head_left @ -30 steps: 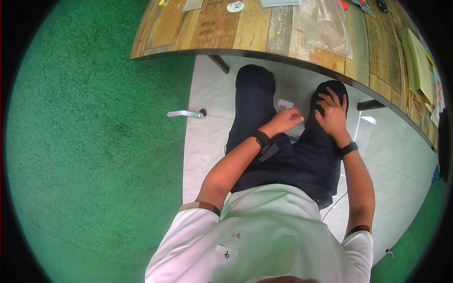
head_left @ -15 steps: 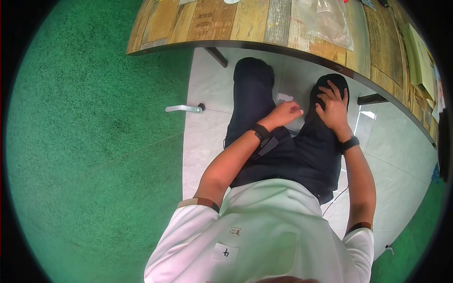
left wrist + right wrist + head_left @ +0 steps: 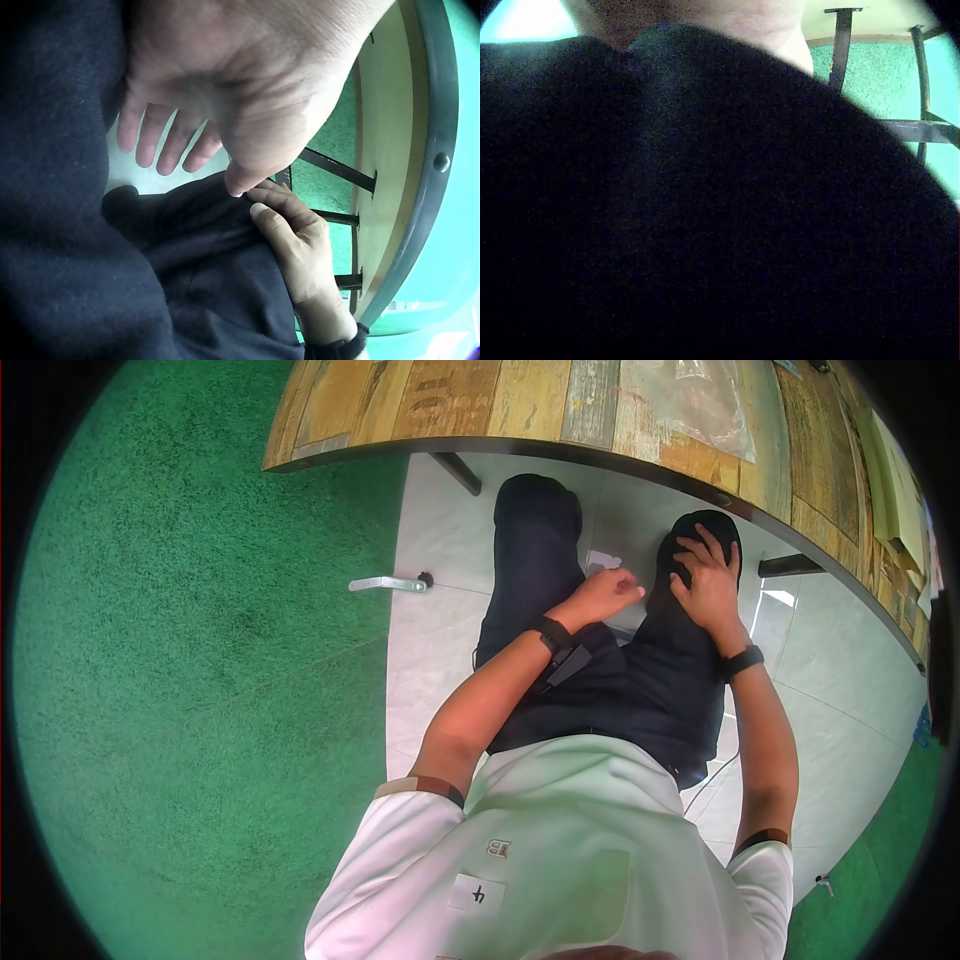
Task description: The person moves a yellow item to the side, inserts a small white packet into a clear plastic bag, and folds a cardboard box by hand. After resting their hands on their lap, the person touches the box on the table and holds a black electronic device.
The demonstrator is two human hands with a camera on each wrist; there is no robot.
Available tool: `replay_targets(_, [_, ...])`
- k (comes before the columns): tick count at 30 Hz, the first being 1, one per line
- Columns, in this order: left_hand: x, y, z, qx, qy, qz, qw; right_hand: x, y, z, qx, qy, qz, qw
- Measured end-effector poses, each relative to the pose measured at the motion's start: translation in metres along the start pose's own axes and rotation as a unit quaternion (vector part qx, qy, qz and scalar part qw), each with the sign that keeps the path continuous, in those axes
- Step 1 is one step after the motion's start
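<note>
In the head view my left hand (image 3: 605, 595) hangs between the thighs, its wrist over the left leg (image 3: 535, 550) of dark trousers. The left wrist view shows its palm and loosely bent fingers (image 3: 176, 142) with nothing in them. My right hand (image 3: 708, 590) lies on the right knee (image 3: 705, 525), fingers spread over the dark cloth. From the left wrist, that right hand (image 3: 296, 240) appears beyond the left thumb. Dark trouser cloth (image 3: 705, 195) fills most of the right wrist view and hides the right fingers; only a strip of skin shows above it.
A wood-plank table (image 3: 450, 405) stands in front of the knees, with a clear plastic bag (image 3: 695, 410) and a pale yellow-green stack (image 3: 890, 490) on it. Dark table legs (image 3: 457, 473) stand below. A metal lever-like piece (image 3: 385, 583) shows at the green carpet's (image 3: 200, 610) edge.
The head view has tilted down a little, so the table edge and knees sit higher in it. Both hands keep their places on and between the legs.
</note>
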State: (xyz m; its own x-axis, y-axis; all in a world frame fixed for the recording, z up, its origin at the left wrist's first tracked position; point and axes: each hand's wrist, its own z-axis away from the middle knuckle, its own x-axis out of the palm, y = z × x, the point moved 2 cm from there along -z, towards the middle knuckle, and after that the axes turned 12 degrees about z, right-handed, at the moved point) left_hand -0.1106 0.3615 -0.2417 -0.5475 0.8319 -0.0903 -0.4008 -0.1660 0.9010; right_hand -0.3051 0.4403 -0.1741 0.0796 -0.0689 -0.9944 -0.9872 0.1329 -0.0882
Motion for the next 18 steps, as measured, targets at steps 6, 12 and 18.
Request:
replay_targets(6, [0.0007, -0.0031, -0.001, 0.006, 0.006, 0.001, 1.0, -0.0003, -0.0004, -0.0003, 0.002, -0.003, 0.001, 1.0])
replay_targets(12, [0.0004, -0.0038, -0.0016, 0.011, 0.0, 0.006, 1.0, -0.0009, -0.0003, -0.0001, 0.004, -0.006, 0.0, 1.0])
replay_targets(18, [0.0016, -0.0075, -0.0027, 0.012, 0.003, 0.009, 1.0, -0.0002, 0.0005, 0.0003, 0.002, -0.007, 0.0, 1.0])
